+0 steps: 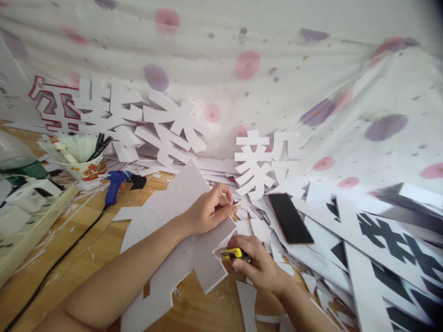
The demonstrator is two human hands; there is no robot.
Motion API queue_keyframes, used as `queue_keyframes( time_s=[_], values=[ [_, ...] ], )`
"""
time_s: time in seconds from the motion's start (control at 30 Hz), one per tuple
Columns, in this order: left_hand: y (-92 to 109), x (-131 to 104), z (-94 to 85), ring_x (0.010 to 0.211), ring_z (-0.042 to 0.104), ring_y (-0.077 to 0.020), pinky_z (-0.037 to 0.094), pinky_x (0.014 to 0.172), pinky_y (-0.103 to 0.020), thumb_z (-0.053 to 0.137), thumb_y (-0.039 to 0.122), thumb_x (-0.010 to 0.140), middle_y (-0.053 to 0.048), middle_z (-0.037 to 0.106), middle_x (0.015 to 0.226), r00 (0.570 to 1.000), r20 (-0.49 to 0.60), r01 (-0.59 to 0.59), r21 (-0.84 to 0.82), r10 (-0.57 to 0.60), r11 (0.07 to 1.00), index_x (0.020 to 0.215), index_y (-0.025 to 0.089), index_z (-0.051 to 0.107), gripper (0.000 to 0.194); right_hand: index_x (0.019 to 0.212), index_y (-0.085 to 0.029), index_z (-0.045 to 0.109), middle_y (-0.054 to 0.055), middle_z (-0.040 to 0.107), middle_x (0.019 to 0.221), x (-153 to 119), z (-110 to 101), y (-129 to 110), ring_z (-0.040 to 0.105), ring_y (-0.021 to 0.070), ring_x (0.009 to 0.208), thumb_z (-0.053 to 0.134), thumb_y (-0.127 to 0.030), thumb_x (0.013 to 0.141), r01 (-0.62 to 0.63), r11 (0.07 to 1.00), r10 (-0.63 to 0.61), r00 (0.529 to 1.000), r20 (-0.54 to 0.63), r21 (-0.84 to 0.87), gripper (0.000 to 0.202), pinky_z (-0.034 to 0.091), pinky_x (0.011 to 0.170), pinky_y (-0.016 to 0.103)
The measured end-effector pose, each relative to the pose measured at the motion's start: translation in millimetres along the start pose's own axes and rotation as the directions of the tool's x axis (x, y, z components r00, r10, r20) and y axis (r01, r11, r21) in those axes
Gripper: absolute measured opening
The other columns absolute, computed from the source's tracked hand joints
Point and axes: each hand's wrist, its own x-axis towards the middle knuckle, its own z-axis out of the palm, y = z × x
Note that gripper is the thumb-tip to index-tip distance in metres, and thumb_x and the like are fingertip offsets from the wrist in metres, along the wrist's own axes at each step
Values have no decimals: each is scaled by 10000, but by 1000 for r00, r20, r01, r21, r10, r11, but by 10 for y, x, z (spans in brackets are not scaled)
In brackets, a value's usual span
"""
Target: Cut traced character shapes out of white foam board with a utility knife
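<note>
My right hand (256, 263) is closed around a yellow and black utility knife (233, 253). Its tip meets the notched right edge of a white foam board cut-out (207, 263). Faint pencil lines mark the board, which is held above the wooden tabletop at a slant. Across its upper part lies my left forearm, and my left hand (212, 210) is curled above the board's right corner. The left thumb and fingers are pinched together; whatever is between them is too small to make out. White scraps (256, 226) lie just beyond both hands.
A blue glue gun (116, 184) with a black cord lies left, near a tub (85, 168) of glue sticks and markers. A power strip (34, 230) is at far left. A phone (290, 217) rests on scraps. Cut white characters (254, 161) lean against the flowered curtain (214, 69).
</note>
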Motion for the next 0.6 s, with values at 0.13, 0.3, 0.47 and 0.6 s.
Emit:
queue_keyframes(
  time_s=[0.13, 0.3, 0.47, 0.6],
  values=[
    [-10, 27, 42, 465, 404, -86, 330, 543, -215, 424, 269, 856, 89, 458, 511, 996, -1, -90, 147, 91, 985, 859, 210, 324, 116, 842, -186, 512, 20, 522, 704, -86, -34, -30, 465, 128, 631, 365, -478, 869, -46, 999, 45, 997, -66, -12, 328, 344, 567, 247],
    [-37, 55, 89, 467, 417, -106, 351, 586, -240, 406, 254, 861, 94, 460, 479, 986, -1, -163, 259, 169, 952, 859, 211, 338, 80, 909, -203, 509, 36, 548, 797, -143, -85, -84, 497, 148, 711, 453, -360, 848, -170, 985, 169, 981, -93, -10, 178, 389, 625, 268],
    [-56, 81, 101, 496, 475, -124, 373, 623, -261, 406, 245, 862, 80, 514, 503, 985, -6, -160, 337, 172, 928, 863, 213, 343, 71, 938, -210, 515, 57, 541, 886, -266, -101, -93, 510, 167, 785, 476, -179, 789, -212, 977, 211, 975, -74, -6, 157, 411, 666, 284],
    [-84, 79, 121, 492, 477, -122, 385, 643, -270, 406, 222, 862, 79, 533, 519, 970, -15, -217, 389, 242, 895, 877, 212, 344, 65, 821, -205, 464, 39, 520, 779, -333, -27, -74, 468, 171, 721, 466, -132, 729, -203, 975, 195, 977, -83, -95, 117, 377, 622, 294]
  ],
)
